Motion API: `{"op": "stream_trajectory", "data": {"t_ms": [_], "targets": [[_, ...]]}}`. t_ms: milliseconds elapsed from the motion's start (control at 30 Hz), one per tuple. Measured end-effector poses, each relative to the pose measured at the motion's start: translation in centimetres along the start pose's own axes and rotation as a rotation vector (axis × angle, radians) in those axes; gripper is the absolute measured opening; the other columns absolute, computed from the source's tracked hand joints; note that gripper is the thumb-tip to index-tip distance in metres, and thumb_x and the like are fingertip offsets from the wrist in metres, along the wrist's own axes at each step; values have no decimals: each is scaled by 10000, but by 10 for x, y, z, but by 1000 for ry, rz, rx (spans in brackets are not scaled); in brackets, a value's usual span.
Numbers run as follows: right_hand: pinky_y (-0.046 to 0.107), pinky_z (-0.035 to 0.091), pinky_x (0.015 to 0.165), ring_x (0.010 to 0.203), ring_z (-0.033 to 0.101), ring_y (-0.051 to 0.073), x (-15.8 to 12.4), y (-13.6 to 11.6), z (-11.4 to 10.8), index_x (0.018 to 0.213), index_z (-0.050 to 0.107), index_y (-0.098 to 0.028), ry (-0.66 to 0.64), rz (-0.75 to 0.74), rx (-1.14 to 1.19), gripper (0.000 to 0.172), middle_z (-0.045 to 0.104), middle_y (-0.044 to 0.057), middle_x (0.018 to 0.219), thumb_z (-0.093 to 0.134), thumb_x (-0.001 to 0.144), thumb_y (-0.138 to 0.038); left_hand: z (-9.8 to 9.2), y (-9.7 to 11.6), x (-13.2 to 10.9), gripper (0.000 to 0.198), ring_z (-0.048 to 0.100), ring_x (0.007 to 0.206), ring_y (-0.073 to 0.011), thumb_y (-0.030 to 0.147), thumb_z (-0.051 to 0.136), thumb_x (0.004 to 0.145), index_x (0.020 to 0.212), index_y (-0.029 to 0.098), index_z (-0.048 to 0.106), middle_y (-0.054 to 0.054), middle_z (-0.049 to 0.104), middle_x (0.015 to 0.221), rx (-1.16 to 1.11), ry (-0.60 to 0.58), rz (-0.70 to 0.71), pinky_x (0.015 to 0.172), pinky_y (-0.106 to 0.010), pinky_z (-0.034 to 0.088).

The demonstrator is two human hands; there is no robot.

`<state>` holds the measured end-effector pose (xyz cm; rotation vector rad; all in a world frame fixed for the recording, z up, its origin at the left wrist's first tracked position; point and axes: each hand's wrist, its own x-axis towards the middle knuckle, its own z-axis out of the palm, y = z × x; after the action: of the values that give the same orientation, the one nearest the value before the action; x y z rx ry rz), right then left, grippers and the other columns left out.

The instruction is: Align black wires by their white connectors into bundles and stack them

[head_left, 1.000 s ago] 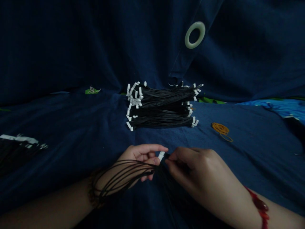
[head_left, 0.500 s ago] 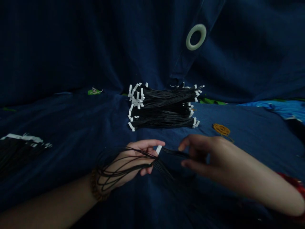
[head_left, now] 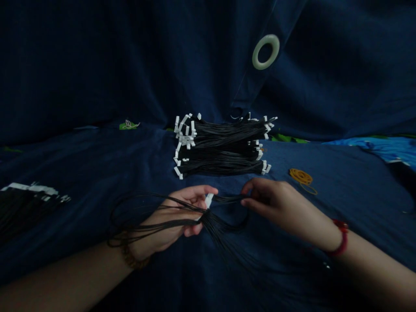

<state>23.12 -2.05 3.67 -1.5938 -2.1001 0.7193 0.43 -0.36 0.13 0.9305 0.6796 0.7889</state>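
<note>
The work surface is a dark navy cloth [head_left: 97,173], rising behind into a hanging navy panel [head_left: 325,65] fitted with a pale grommet ring [head_left: 265,52]. At centre sits a stack of black cords [head_left: 221,147], laid parallel with white end tabs grouped at both ends, an arrangement that keeps the lengths ordered. A further black cord pile [head_left: 26,208] lies at far left, and yellow rubber bands [head_left: 300,177] lie at right.

The left hand [head_left: 177,216] is clenched on a loose black cord bundle [head_left: 214,223] just below its white tab [head_left: 209,200]. This grip holds the strands gathered while loops drape across the back of the hand. The right hand [head_left: 271,203] pinches cord strands [head_left: 229,199] between thumb and fingers, holding them apart from the bundle.

Against the earlier frame, the right hand has moved away from the tab, and the loops fan wider past the left wrist.
</note>
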Motion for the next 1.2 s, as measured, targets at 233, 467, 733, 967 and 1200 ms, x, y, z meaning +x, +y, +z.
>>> {"op": "stream_trajectory", "data": {"t_ms": [233,467,733,967,1200], "targets": [[238,494,560,598,612,118,9,15,37,817,418,-178,-2,90,385,172,574,-4,685,488,835,-334,-1,-5,3,332,468,366,-40,146,694,635,963,177,655,26,528,604,3,-51,20,296,-120,262],[292,513,697,748,640,150,4,11,19,829,461,-151,-189,148,459,104,627,41,784,505,793,-238,-2,-5,4,337,501,435,-45,109,658,683,1009,189,631,14,553,685,40,72,29,354,-132,325],[253,407,631,693,575,137,-24,-27,12,835,596,-193,-227,-17,-127,168,621,11,802,433,823,-154,1,-1,3,355,477,480,-42,114,650,696,1038,202,611,17,544,714,97,130,-7,398,-143,317],[243,401,594,653,576,135,-32,-41,23,778,557,-200,-265,-27,-167,223,611,8,744,359,880,-199,-2,-2,1,362,482,491,-46,155,630,725,1083,200,592,16,544,740,155,98,19,420,-150,342],[282,475,706,786,631,197,-44,-57,28,983,566,-177,-361,108,-56,219,653,61,869,464,789,-175,-2,-5,6,334,503,494,-51,169,632,714,1043,227,614,28,537,722,164,166,80,394,-129,343]]}}
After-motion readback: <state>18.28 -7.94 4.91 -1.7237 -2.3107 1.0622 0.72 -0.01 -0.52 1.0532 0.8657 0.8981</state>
